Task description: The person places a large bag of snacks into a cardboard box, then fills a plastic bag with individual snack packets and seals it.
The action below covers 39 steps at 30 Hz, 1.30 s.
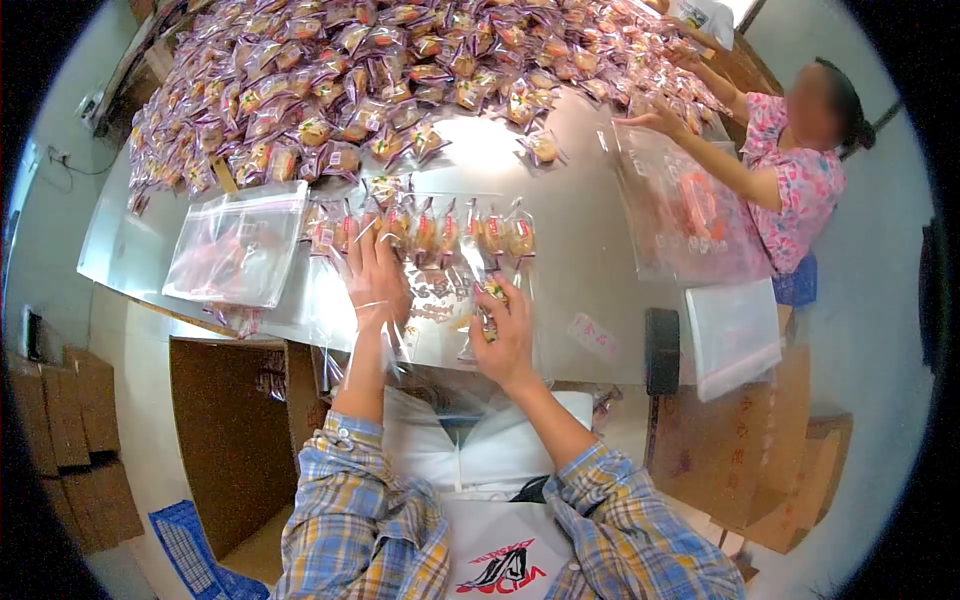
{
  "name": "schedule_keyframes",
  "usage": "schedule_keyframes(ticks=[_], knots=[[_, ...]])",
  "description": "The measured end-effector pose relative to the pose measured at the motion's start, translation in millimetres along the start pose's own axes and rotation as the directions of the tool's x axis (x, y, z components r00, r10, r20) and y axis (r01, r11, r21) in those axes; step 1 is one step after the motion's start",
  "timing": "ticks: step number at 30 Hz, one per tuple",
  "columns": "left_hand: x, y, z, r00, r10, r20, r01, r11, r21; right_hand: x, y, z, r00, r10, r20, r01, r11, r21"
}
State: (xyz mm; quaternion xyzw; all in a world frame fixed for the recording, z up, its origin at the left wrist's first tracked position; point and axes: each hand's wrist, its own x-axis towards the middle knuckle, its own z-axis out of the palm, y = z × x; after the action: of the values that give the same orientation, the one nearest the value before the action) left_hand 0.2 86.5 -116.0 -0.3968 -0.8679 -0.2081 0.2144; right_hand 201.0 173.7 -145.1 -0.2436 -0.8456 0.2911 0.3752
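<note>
Lowest in the frame, two plaid sleeves run up to the hands at centre. The right hand point(503, 335) is pinched on a wrapped pastry point(491, 292) at its fingertips, over a clear printed bag point(432, 300) lying flat on the tabletop point(590, 250). The left hand point(375, 280) lies flat and spread, fingers pointing up the frame, pressing the bag's left part; it grips nothing.

Just above both hands a row of pastries point(425, 232) runs left to right across the middle, its long axis crosswise to the forearms. The left fingertips touch its left end; the right hand sits below its right end, so each hand is nearest its own half.

Left of centre lies a filled bag point(238, 245). Further up, a heap point(400, 70) of wrapped pastries fills the top. At upper right another person point(800, 160) reaches into it, beside more bags point(690, 215).
</note>
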Motion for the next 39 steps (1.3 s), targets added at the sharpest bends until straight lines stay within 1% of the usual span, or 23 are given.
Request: schedule_keyframes(ticks=[1,2,5,6,9,10,13,16,19,22,25,26,28,29,31,32,34,35,36,37,38,39], knots=[[-0.3,1.2,-0.8,1.0,0.008,-0.004,-0.008,0.999,0.033,0.4,-1.9,-0.5,1.0,0.003,-0.001,-0.003,1.0,0.002],[0.4,2.2,-0.8,0.998,-0.038,0.044,0.038,0.999,0.001,0.6,-2.9,-0.7,1.0,-0.004,-0.01,0.004,1.0,-0.008],[-0.3,3.9,-12.3,0.995,0.063,0.083,-0.051,0.99,-0.133,1.2,-3.9,0.8,0.999,-0.017,-0.031,0.016,1.0,-0.019],[0.4,2.2,-9.5,0.995,0.1,0.003,-0.099,0.993,-0.057,0.6,-3.0,1.8,0.999,-0.008,-0.033,0.008,1.0,-0.01],[-0.2,-1.2,-6.5,0.99,0.123,-0.073,-0.126,0.991,-0.047,0.4,-3.0,2.2,1.0,-0.009,-0.021,0.009,1.0,-0.015],[-0.7,-1.2,-5.4,0.99,0.118,-0.073,-0.121,0.992,-0.04,1.4,-3.5,1.9,1.0,-0.014,-0.015,0.014,1.0,-0.022],[-6.7,2.9,-5.5,0.988,0.107,-0.107,-0.109,0.994,-0.015,6.4,-11.4,-1.3,0.999,-0.019,0.031,0.024,0.981,-0.19],[-14.8,7.6,-6.5,0.993,0.063,-0.098,-0.062,0.998,0.007,17.6,-23.8,-12.7,0.995,-0.021,0.101,0.055,0.936,-0.349],[-17.7,12.8,-8.5,0.994,0.047,-0.095,-0.046,0.999,0.011,23.3,-17.6,-16.2,0.994,-0.01,0.108,0.047,0.935,-0.352],[-21.6,6.2,2.3,0.99,0.07,-0.122,-0.063,0.996,0.061,22.4,-20.9,-17.4,0.988,0.009,0.152,0.058,0.901,-0.431],[-23.1,6.7,1.8,0.989,0.061,-0.137,-0.061,0.998,0.001,26.4,-36.1,-21.0,0.974,0.039,0.224,0.073,0.881,-0.468],[-23.1,7.8,-0.7,0.989,0.054,-0.135,-0.061,0.997,-0.046,28.6,-39.4,-21.0,0.973,-0.012,0.233,0.122,0.877,-0.464],[-24.0,8.4,-4.8,0.996,0.042,-0.083,-0.045,0.998,-0.035,34.8,-44.0,-20.0,0.965,-0.105,0.242,0.209,0.865,-0.457],[-23.8,8.2,-5.7,0.998,0.039,-0.058,-0.041,0.999,-0.031,35.9,-46.0,-19.5,0.963,-0.115,0.242,0.215,0.871,-0.442],[-23.4,5.5,-2.3,0.993,0.061,-0.102,-0.066,0.997,-0.043,38.9,-50.3,-20.1,0.96,-0.136,0.244,0.23,0.88,-0.415],[-23.8,4.4,-0.3,0.99,0.068,-0.126,-0.075,0.996,-0.049,39.2,-54.7,-23.3,0.962,-0.1,0.255,0.194,0.906,-0.376],[-24.0,4.3,1.1,0.993,0.055,-0.106,-0.06,0.997,-0.042,38.7,-65.9,-30.4,0.958,-0.036,0.286,0.123,0.947,-0.295],[-23.9,4.2,1.7,0.994,0.046,-0.099,-0.05,0.998,-0.036,36.5,-67.4,-28.5,0.972,0.022,0.234,0.009,0.991,-0.13],[-22.9,5.8,2.6,0.99,0.041,-0.137,-0.047,0.998,-0.044,32.3,-68.9,-24.3,0.977,0.089,0.195,-0.1,0.994,0.047],[-23.5,4.9,2.9,0.992,0.039,-0.122,-0.045,0.998,-0.045,27.1,-68.9,-19.7,0.972,0.165,0.169,-0.201,0.953,0.225],[-24.8,4.0,3.3,0.994,0.038,-0.105,-0.043,0.998,-0.046,17.5,-56.3,-7.6,0.967,0.198,0.16,-0.234,0.937,0.259],[-25.2,3.6,2.6,0.995,0.039,-0.089,-0.043,0.998,-0.047,16.8,-54.8,-3.5,0.93,0.297,0.216,-0.357,0.87,0.342]])
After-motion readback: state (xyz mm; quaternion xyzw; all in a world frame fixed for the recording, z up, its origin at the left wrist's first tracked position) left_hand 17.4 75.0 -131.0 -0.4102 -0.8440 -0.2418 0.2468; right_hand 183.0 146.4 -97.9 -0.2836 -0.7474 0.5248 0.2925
